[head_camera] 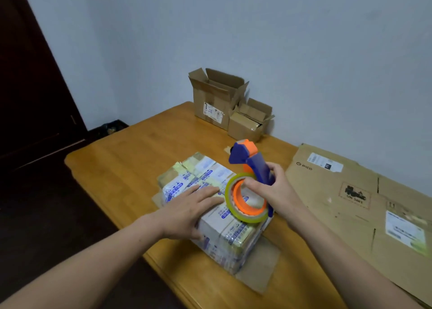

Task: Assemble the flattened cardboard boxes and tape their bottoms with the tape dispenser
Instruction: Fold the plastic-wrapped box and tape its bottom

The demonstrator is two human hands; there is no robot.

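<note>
The flattened cardboard sheet (pixel 332 191) reads "PICO" and, lower down, "UN 3481".

L hand (pixel 194 209) on box (pixel 224 236); R hand (pixel 274 187), dispenser (pixel 251 168)

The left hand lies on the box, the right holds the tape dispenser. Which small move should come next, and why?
Probably tip the blue and orange tape dispenser so its raised head meets the printed, tape-covered cardboard box. The right hand grips it over the box; the left hand lies flat on top, steadying it.
</note>
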